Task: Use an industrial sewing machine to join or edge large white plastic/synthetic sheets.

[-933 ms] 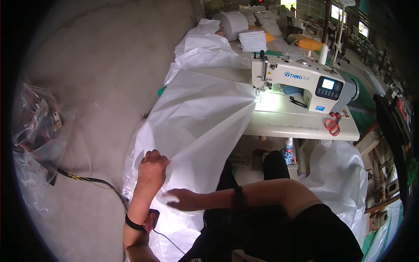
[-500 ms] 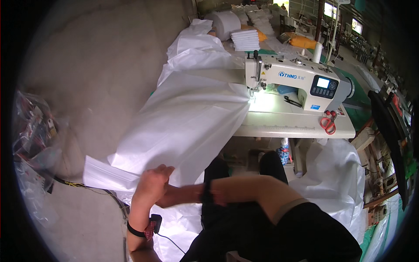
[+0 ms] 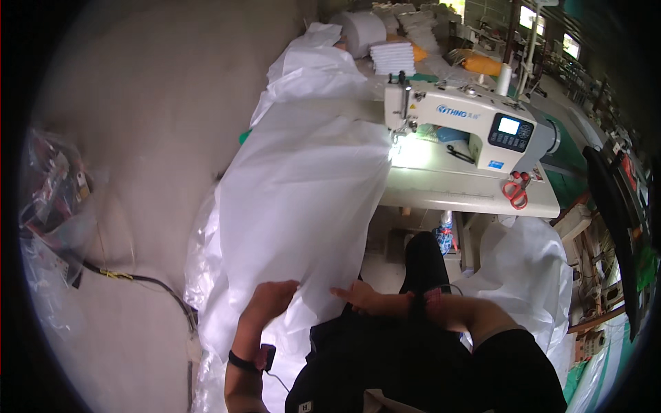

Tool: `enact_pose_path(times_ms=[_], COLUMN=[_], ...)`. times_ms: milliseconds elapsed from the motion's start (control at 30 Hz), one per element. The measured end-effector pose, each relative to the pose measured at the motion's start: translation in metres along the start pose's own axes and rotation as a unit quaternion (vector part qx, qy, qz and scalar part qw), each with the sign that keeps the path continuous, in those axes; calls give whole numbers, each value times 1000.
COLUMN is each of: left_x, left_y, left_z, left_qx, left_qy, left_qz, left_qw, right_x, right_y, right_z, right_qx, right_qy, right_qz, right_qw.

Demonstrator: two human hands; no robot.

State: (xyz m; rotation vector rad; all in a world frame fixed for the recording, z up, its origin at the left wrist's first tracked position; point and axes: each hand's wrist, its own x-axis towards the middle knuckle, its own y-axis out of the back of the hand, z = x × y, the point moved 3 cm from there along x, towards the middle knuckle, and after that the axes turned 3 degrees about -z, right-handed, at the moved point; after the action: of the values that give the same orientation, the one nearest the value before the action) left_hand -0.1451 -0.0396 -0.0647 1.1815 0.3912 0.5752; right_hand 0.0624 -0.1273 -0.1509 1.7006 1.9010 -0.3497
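A white sheet (image 3: 296, 199) is held near its lower part by both hands, which are set a little apart with a fold of the material raised between them. By the left hand (image 3: 273, 301), fingers bunched, the sheet is pinched on one side of that fold; by the right hand (image 3: 357, 294), it is pinched between thumb and fingers on the other. Ahead of both hands, the sheet is spread up onto the bench (image 3: 441, 197), and its far right corner is placed under the lit needle end of a white sewing machine (image 3: 458, 118), ahead and to the right of the right hand. Red-handled scissors (image 3: 515, 195) are laid on the bench farther right of that hand, with black snips (image 3: 460, 155) lying beyond them, beneath the machine's arm. Well ahead of the hands, a stack of folded white pieces (image 3: 392, 59) is set beside a large white roll (image 3: 365, 33). To the left of the left hand, a black cable (image 3: 160, 281) is laid along the floor (image 3: 138, 344), and a clear plastic bag (image 3: 55, 189) is seen farther left.
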Motion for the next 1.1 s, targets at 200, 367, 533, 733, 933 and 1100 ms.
enact_pose_path(times_ms=[200,367,533,733,933,1100], left_x=[10,22,30,44,49,59], left_y=[5,-2,-9,-34,-34,-35], left_z=[35,53,56,87,103,141], left_qx=[61,-73,-346,-288,-355,-496], left_qy=[-61,-174,-69,105,157,109], left_qz=[-32,-6,-135,-42,-73,-152], left_qw=[996,982,926,951,919,848], right_x=[32,16,-17,-21,-20,25], right_y=[-14,-44,-40,-43,131,276], right_z=[53,4,-17,-21,-34,-94], right_qx=[71,11,-140,-143,-118,-156], right_qy=[-58,217,157,409,113,115], right_qz=[15,-177,-269,-322,-246,357], right_qw=[996,960,940,842,955,914])
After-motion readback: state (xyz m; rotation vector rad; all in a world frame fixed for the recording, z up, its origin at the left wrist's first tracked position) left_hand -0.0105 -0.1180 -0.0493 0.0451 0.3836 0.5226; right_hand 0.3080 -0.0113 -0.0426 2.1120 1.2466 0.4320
